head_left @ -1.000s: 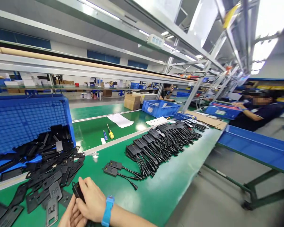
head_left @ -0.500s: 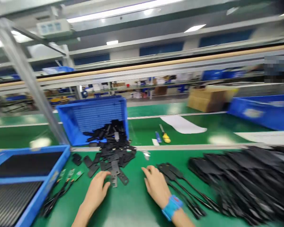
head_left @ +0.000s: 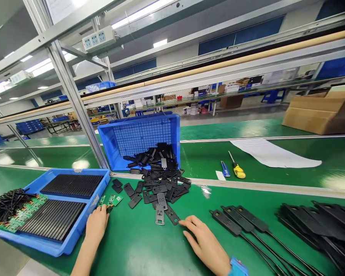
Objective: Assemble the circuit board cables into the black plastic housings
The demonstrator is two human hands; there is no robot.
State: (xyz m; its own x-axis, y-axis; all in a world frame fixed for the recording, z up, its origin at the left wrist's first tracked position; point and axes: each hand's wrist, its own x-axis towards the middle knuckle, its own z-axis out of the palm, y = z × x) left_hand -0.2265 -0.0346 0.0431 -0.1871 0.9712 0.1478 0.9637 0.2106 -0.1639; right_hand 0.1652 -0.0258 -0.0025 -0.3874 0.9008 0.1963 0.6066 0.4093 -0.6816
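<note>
My left hand point(head_left: 96, 227) lies on the green bench beside the blue tray point(head_left: 74, 234), its fingertips touching small green circuit boards point(head_left: 111, 200). My right hand point(head_left: 204, 242), with a blue wristband point(head_left: 238, 267), rests flat with fingers stretched toward a grey plastic shell piece point(head_left: 160, 213) at the edge of a spill of black shell pieces point(head_left: 161, 186). Neither hand holds anything. Three finished black units with cables point(head_left: 238, 222) lie just right of my right hand.
A tipped blue crate point(head_left: 140, 136) spills the black pieces. The blue tray holds black ribbed inserts, green boards and black cables point(head_left: 8, 203). A yellow screwdriver point(head_left: 238, 170), a blue cutter point(head_left: 225, 169) and paper point(head_left: 271, 153) lie on the belt. More cabled units point(head_left: 319, 220) are stacked right; cardboard box point(head_left: 322, 109) behind.
My view has swung left. A second ago both hands held a black unit together; now they are apart and flat, the left hand moved left to the green boards by the tray.
</note>
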